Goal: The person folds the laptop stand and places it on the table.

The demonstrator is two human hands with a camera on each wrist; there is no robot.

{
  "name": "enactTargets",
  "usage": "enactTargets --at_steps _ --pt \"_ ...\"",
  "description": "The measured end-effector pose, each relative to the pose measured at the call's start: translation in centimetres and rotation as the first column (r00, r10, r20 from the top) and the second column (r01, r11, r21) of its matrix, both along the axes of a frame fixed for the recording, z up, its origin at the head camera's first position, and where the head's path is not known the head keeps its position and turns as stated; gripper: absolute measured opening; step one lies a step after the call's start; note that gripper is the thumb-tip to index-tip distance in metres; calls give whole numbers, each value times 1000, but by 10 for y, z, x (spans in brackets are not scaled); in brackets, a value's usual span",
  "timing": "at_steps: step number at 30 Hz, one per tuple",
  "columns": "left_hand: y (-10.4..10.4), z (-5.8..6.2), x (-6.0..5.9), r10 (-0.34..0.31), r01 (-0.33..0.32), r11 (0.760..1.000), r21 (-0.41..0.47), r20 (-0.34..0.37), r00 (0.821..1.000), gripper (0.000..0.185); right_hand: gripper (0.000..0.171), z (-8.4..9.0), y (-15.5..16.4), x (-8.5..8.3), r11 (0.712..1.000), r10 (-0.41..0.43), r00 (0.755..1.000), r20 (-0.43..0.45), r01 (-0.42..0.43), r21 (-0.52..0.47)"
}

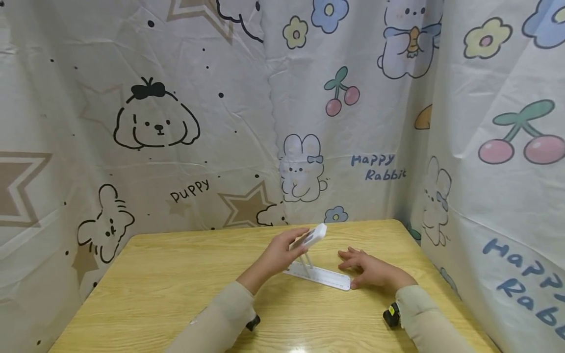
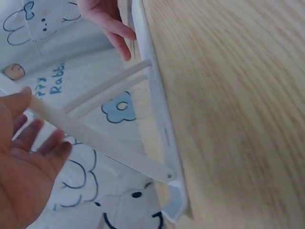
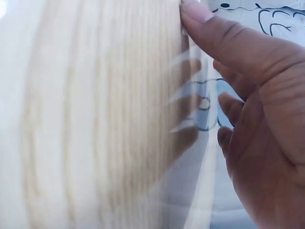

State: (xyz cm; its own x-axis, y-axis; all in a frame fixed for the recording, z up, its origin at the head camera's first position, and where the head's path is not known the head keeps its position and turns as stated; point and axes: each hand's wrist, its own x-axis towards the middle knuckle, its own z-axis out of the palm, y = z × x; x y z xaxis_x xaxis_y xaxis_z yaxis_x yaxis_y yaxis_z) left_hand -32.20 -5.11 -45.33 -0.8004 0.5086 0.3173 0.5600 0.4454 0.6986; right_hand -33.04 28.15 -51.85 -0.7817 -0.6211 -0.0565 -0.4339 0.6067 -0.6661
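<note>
White plastic folding stand (image 1: 315,264) at frame centre on wooden table (image 1: 176,284): flat base, 2 thin struts, raised top plate. Left hand (image 1: 280,252) grasps top plate. Right hand (image 1: 371,269) relaxed, fingers at base end.

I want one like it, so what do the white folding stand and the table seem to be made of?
Stand: probably plastic, matte white, with thin moulded struts and base. Table: wood or wood-look laminate, pale yellow with streaky grain and a slight sheen; I cannot tell which. The left hand holds the stand's raised panel.
</note>
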Motion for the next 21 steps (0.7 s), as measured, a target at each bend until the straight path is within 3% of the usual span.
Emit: enactTargets --at_steps 6,11,15,21 --pt "6 7 2 -11 10 999 -46 -2 1000 52 47 -3 0 2 999 45 998 46 -43 -32" --pt "2 6 -4 -56 56 998 -36 1 998 51 48 -6 -5 7 997 36 998 42 -33 -62" --pt "-6 2 -11 -110 110 994 -8 14 994 50 47 -8 -17 15 996 40 999 12 -39 -76" --pt "-15 0 -18 -130 129 991 29 47 990 50 45 -4 -40 29 998 39 997 -64 -41 -40"
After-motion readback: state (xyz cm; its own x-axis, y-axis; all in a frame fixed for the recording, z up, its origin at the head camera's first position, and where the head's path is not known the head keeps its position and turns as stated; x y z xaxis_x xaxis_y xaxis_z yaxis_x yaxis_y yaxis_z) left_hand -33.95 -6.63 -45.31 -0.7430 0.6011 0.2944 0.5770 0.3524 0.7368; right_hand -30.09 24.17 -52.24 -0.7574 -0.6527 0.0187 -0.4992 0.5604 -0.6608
